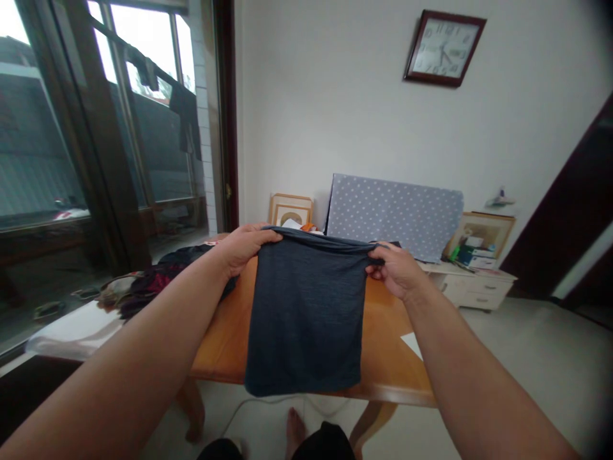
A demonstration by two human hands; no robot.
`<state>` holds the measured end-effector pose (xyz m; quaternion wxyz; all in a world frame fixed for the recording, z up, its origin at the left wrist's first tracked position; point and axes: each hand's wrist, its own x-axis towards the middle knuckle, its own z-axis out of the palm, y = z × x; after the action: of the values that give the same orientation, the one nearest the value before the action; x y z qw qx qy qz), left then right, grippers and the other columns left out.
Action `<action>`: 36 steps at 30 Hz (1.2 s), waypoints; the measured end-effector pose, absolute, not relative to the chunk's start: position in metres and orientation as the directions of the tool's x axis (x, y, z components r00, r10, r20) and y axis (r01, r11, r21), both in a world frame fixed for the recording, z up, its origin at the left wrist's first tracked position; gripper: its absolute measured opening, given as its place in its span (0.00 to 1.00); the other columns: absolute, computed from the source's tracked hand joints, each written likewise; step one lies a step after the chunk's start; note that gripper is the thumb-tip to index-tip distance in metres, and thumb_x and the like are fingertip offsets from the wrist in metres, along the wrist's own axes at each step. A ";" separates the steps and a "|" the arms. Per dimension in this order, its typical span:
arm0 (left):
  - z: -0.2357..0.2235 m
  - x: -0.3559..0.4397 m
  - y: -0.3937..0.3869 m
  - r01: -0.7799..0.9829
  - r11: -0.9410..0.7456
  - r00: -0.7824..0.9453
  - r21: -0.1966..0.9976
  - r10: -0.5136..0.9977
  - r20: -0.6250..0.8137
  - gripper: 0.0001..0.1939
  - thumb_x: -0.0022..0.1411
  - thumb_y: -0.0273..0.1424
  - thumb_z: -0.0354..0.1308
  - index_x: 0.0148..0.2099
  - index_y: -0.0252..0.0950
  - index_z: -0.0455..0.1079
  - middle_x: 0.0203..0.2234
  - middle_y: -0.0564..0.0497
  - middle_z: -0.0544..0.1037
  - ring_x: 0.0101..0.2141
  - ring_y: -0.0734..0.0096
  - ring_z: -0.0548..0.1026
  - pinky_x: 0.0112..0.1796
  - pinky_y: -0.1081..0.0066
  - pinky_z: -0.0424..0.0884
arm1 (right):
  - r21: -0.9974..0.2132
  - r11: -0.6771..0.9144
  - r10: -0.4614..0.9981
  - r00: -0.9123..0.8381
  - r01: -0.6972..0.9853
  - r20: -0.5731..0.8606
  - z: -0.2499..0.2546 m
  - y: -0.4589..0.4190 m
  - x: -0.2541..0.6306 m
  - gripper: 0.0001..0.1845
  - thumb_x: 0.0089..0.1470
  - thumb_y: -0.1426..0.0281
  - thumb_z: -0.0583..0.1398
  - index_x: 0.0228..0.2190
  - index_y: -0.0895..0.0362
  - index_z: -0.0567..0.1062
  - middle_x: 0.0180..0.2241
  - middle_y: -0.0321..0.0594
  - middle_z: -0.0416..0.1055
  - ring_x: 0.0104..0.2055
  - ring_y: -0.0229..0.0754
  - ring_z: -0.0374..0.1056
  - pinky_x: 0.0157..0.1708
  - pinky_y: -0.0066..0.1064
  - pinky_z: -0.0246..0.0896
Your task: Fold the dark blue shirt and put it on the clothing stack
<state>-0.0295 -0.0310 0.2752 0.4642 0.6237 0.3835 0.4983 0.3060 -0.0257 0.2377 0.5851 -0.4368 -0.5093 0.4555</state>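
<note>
- Through the head camera I see the person holding a dark blue-grey knit garment (304, 313) up by its top edge, spread flat and hanging over a honey-orange wooden table (220, 338)
- The step in hand, as I judge it, is holding the cloth taut and level; the lower edge hangs near the table's front edge, and I cannot tell whether it touches the wood
- The left hand (245, 248) pinches the top edge at one corner, fingers curled over the cloth
- The right hand (395, 269) grips the opposite corner in a narrow pinch
- Beside the left forearm, a heap of mixed dark and patterned clothes (143, 291) lies on a white surface
- Farther back stand a polka-dot board (393, 216), a wooden picture frame (291, 209) and a white drawer cabinet (479, 287)
- Dark clothes (184, 118) hang beyond the window (143, 128)
- I can read no brand or label; the only writing is the numerals on the wall clock (444, 48), too slanted and soft to read with confidence
</note>
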 end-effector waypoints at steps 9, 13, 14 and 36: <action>0.287 -0.007 0.047 0.156 -0.521 0.056 0.839 0.853 0.519 0.09 0.51 0.33 0.64 0.35 0.34 0.76 0.25 0.54 0.78 0.27 0.72 0.73 0.32 0.73 0.68 | -0.921 0.355 0.932 0.135 -0.159 0.336 0.247 0.052 0.303 0.17 0.42 0.70 0.65 0.37 0.52 0.71 0.30 0.34 0.75 0.31 0.39 0.75 0.28 0.26 0.69; 0.269 -0.009 0.041 0.364 -0.607 0.083 0.707 0.777 0.624 0.10 0.55 0.36 0.61 0.37 0.35 0.77 0.26 0.55 0.77 0.30 0.70 0.72 0.35 0.72 0.67 | -0.891 0.426 0.904 0.120 -0.158 0.411 0.229 0.050 0.309 0.18 0.43 0.66 0.68 0.38 0.52 0.72 0.33 0.34 0.75 0.35 0.38 0.74 0.38 0.31 0.72; 0.255 -0.011 0.035 0.418 -0.604 0.106 0.679 0.775 0.624 0.10 0.56 0.36 0.61 0.37 0.35 0.77 0.27 0.54 0.77 0.31 0.69 0.73 0.35 0.72 0.68 | -0.895 0.424 0.905 0.114 -0.138 0.411 0.215 0.045 0.310 0.17 0.43 0.65 0.68 0.38 0.52 0.73 0.35 0.34 0.75 0.36 0.38 0.74 0.39 0.33 0.72; 0.069 -0.054 -0.105 0.757 -0.571 0.499 0.319 0.819 0.282 0.13 0.61 0.28 0.54 0.45 0.44 0.75 0.46 0.51 0.79 0.47 0.61 0.73 0.51 0.60 0.61 | -0.710 0.368 0.926 -0.311 0.601 0.217 0.038 -0.096 0.334 0.14 0.54 0.71 0.58 0.41 0.52 0.79 0.55 0.44 0.70 0.59 0.47 0.64 0.62 0.44 0.53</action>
<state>-0.0539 -0.1047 0.0693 0.0765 0.8624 0.4568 0.2042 0.3337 -0.0961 0.0381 0.3110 -0.4980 -0.7663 0.2609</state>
